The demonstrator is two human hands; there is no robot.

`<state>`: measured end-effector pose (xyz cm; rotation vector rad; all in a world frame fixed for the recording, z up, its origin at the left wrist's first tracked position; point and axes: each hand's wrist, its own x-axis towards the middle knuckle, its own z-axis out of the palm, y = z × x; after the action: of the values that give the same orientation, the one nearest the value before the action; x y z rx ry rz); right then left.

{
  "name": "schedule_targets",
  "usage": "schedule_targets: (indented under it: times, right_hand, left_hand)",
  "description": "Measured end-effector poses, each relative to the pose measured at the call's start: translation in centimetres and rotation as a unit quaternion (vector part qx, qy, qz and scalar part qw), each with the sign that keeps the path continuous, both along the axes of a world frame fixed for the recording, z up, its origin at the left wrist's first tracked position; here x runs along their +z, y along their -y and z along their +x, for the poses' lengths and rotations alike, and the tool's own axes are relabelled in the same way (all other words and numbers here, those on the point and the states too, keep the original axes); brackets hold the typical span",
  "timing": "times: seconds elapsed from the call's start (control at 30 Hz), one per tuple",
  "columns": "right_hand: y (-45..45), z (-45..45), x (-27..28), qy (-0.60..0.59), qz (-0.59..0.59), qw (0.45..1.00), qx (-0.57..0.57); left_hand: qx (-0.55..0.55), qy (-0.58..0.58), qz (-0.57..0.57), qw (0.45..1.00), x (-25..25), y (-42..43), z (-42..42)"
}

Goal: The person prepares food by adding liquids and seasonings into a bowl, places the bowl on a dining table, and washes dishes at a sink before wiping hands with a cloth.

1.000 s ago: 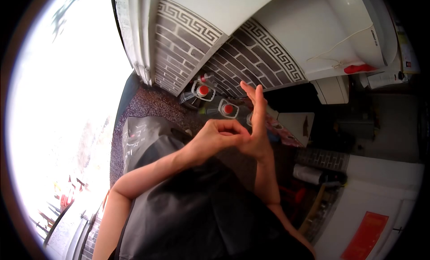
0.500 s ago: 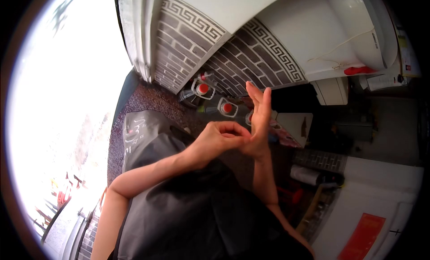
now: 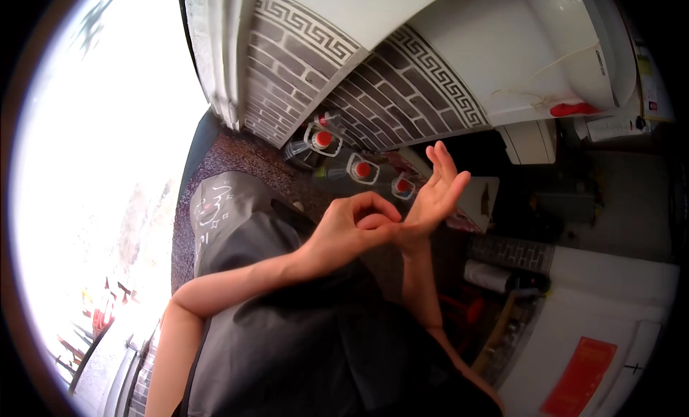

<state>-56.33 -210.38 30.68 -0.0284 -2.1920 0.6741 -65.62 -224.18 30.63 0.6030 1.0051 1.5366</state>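
Note:
In the head view, my left hand (image 3: pixel 344 227) is closed in a curl, its fingertips and thumb gripping the base of my right hand on the thumb side. What looks like the right thumb shows inside that curl. My right hand (image 3: pixel 430 205) is raised with its fingers stretched and apart, with nothing on them that I can make out. Both hands are held in front of a dark grey apron (image 3: pixel 251 331) with white line drawings. Several clear plastic jugs with red caps (image 3: pixel 362 171) stand on the floor beyond the hands.
A wall with a grey brick pattern (image 3: pixel 409 87) rises behind the jugs. Speckled dark floor (image 3: pixel 230 155) lies beside a very bright opening on the left. At lower right are a white cabinet (image 3: pixel 603 295) and a red paper (image 3: pixel 581 374).
My right hand has tilted to the right, and its fingers have leaned over and spread. My left hand keeps its grip in nearly the same place.

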Motion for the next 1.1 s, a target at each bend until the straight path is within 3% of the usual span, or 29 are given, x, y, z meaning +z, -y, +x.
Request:
schedule_targets:
  times: [0.27, 0.5, 0.67, 0.8, 0.9, 1.1]
  right_hand:
    - [-0.7, 1.2, 0.0, -0.1, 0.251, 0.957, -0.105]
    - [-4.0, 2.9, 0.2, -0.136, 0.371, 0.918, -0.025]
    - [-2.1, 0.9, 1.6, -0.146, 0.367, 0.917, -0.063]
    - [-3.2, 1.4, 0.9, -0.157, 0.327, 0.93, -0.048]
    - [-4.6, 2.1, 0.2, -0.16, 0.302, 0.939, 0.03]
    - [-1.8, -0.1, 1.8, -0.166, 0.31, 0.936, -0.004]
  left_hand:
    - [0.002, -0.048, 0.031, 0.998, 0.2, 0.3, 0.5]
    - [-0.011, -0.091, 0.051, 0.995, 0.6, 0.5, 0.8]
    - [0.057, -0.164, 0.102, 0.98, 0.4, 0.3, 0.9]
    - [0.074, -0.149, 0.115, 0.979, 1.1, 0.3, 1.0]
    - [0.08, -0.177, 0.126, 0.973, 1.3, 0.2, 0.9]
    - [0.098, -0.186, 0.13, 0.969, 1.4, 0.1, 0.7]
